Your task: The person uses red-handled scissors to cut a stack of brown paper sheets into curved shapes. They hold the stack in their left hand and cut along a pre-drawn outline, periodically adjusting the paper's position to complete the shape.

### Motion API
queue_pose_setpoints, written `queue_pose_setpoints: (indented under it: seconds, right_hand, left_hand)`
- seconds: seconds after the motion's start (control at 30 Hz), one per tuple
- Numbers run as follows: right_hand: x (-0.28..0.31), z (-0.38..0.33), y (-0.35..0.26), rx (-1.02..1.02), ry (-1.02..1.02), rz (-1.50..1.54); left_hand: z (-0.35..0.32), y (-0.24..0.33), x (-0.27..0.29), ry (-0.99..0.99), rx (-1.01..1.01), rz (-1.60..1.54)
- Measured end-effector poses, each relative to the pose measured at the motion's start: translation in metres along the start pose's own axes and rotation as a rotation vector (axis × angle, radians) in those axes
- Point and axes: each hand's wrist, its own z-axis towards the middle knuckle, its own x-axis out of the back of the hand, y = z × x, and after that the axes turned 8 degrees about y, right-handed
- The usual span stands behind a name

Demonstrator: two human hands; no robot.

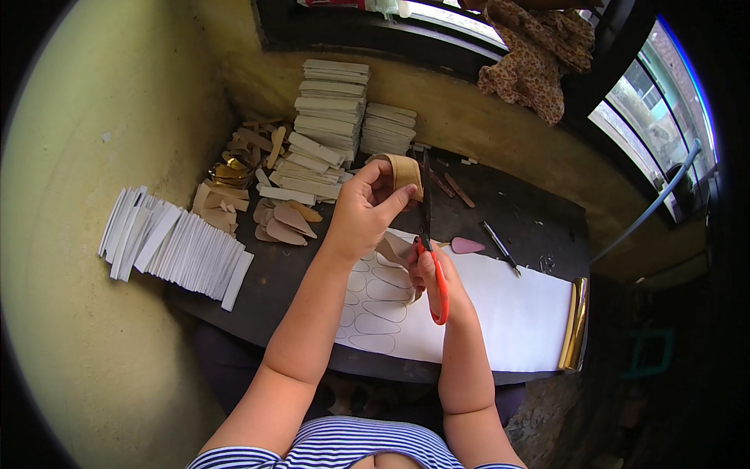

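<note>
My left hand point(361, 209) pinches a curled tan strip point(407, 173) between thumb and fingers, above the middle of the table. The fingers of my right hand point(447, 283) are through the red-orange handles of a pair of scissors point(441, 301). Their dark blades point away from me, along the strip's right edge; whether they touch it, I cannot tell. Another tan-brown piece point(397, 248) hangs by the right hand, partly hidden by it. Beneath both hands lies a white sheet point(500, 313) with rounded teardrop outlines drawn on its left part.
Tall stacks of white strips point(332, 109) stand against the back wall; a long row of white strips point(183, 242) lies left. Tan teardrop pieces point(285, 223) are heaped between. Rightward are a pink piece point(467, 245), a pen point(501, 244) and a gold roll point(578, 324) at the sheet's end.
</note>
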Motion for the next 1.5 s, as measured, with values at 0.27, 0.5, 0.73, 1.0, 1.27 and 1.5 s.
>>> queue_pose_setpoints:
  seconds: [0.27, 0.5, 0.73, 1.0, 1.27, 1.5]
  right_hand:
    - [0.002, -0.001, -0.003, 0.001, -0.001, -0.011]
    - [0.004, -0.001, -0.003, -0.007, -0.003, -0.038]
    - [0.004, -0.003, -0.004, -0.011, 0.003, -0.033]
    - [0.008, -0.002, -0.001, -0.062, 0.003, -0.066]
    - [0.006, -0.002, -0.002, -0.080, -0.010, -0.089]
    - [0.007, 0.000, 0.007, -0.051, -0.058, -0.065]
  left_hand:
    - [0.001, -0.002, 0.000, 0.011, -0.005, 0.000]
    - [0.001, -0.001, 0.001, 0.013, -0.010, -0.007]
    - [0.001, 0.000, 0.001, 0.013, -0.008, 0.018]
    - [0.001, -0.001, 0.001, 0.058, 0.001, 0.000]
    - [0.003, -0.011, -0.001, 0.212, -0.311, 0.192]
    - [0.002, -0.013, 0.001, 0.181, -0.441, 0.405]
